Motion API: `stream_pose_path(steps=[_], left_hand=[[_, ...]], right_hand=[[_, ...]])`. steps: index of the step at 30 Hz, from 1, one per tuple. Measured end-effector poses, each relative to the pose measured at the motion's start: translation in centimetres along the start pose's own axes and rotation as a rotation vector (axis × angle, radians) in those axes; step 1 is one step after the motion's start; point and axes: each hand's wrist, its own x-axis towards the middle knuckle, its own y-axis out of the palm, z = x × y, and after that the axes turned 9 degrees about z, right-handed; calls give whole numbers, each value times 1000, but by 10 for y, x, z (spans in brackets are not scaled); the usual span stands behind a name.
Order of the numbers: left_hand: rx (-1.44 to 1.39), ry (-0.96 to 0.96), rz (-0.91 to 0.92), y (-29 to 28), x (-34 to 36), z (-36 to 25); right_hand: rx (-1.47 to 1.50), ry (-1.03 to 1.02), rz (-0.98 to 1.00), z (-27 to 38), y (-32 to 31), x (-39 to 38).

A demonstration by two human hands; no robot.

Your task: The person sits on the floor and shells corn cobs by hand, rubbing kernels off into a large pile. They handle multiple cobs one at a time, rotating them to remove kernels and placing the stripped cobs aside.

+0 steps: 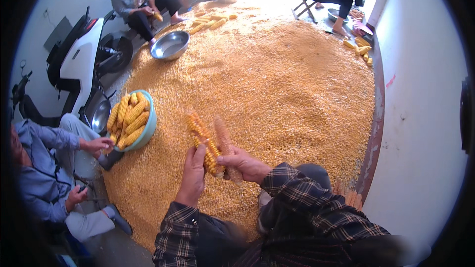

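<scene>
My left hand (192, 175) is closed round a partly shelled corn cob (202, 138), its yellow kernels gone in strips along one side. In my right hand (246, 164) is a bare corncob (223, 136), pinkish and stripped of kernels, held upright against the yellow cob. The right thumb presses near the lower end of the yellow cob. Both cobs are tilted slightly and touch each other low down. Beneath them spreads a wide heap of loose corn kernels (277, 94).
At left stands a light-blue basin (151, 131) full of corn cobs (129, 118), beside a seated person (44, 168). A metal bowl (169, 46) sits on the heap. A white scooter (79, 62) is by the left wall. Other people sit farther back. A white wall (420, 94) bounds the right.
</scene>
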Motion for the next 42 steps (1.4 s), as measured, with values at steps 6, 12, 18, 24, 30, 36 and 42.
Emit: stream_pose_path(steps=[6,12,18,24,30,36,42], left_hand=[[178,82,-86,0,7,28],[399,108,-116,-3,5,24],[300,-6,8,-12,12,16],[-313,-107,5,-2,19,6],[-465,-77,-151,-26,23,10],[-285,98,-325,-25,22,12],[-85,143,-309,-3,11,27]], right_hand=[[13,66,-112,-1,-3,-5],[-84,90,-198,-3,11,1],[-92,2,-183,-6,6,0],[-56,142,-100,2,3,-4],[-86,160,-177,-7,18,-2],[-119,-3,-303,-16,19,-4],[-26,-19,-411,-38,14,0]])
